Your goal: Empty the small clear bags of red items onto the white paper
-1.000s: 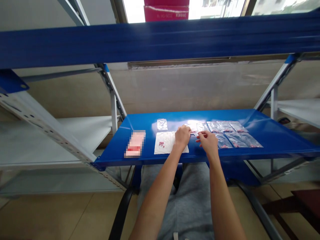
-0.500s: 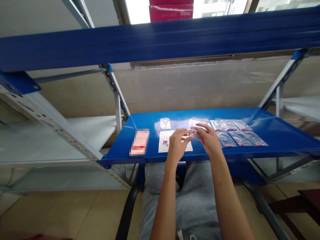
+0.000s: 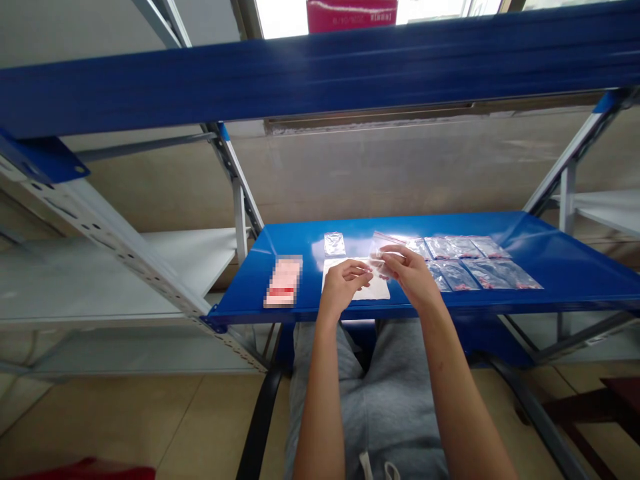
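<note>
Head view; white cloth (image 3: 377, 291) on the blue desk (image 3: 295, 239) taken as reference. Right hand (image 3: 406, 270) is above the cloth's right edge, thumb and fingers pinching a clear bag (image 3: 384, 241) with a reddish line along its top; small reddish specks show near its lower end. Left hand (image 3: 344, 285) is over the cloth's left half, fingers curled, tips near the bag; cannot tell whether they pinch anything. A flat clear packet (image 3: 335, 244) lies just beyond the cloth; two rows of filled bags (image 3: 480, 274) to its right, a pixelated pink item (image 3: 283, 281) to its left. Risks, as judged: thin film may fold or slip if the right pinch slackens; a tilt with the mouth unsealed could spill contents past the cloth. The left hand hides part of the cloth, so a nudge could scatter anything beneath it unnoticed.
</note>
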Available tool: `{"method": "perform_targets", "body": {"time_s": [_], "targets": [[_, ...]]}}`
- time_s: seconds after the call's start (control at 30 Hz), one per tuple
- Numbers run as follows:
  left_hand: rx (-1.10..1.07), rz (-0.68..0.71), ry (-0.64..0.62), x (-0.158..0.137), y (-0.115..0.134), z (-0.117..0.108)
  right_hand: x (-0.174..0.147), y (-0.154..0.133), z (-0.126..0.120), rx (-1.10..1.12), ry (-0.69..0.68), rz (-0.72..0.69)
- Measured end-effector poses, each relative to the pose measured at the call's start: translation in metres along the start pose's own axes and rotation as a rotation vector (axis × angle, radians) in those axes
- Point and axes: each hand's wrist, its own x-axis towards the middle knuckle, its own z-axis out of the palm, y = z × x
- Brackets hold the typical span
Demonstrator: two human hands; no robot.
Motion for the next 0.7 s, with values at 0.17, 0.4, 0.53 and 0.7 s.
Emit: {"method": "perform_targets", "body": {"time_s": [0.17,0.4,0.53,0.7], "targets": [[-0.020,-0.014,0.045,-0.001,0.005,-0.005,-0.002,-0.003,-0.002,0.016,-0.028,0.046],[0.023,-0.027,0.099,0.000,0.004,-0.012,-0.008,-0.016,-0.007,0.031,-0.083,0.074],[0.048,-0.030,0.145,0.000,0.004,-0.014,-0.008,-0.020,-0.013,0.004,-0.074,0.056],[0.012,-0.046,0.145,0.000,0.005,-0.015,-0.008,-0.022,-0.018,-0.137,-0.066,0.075]]}}
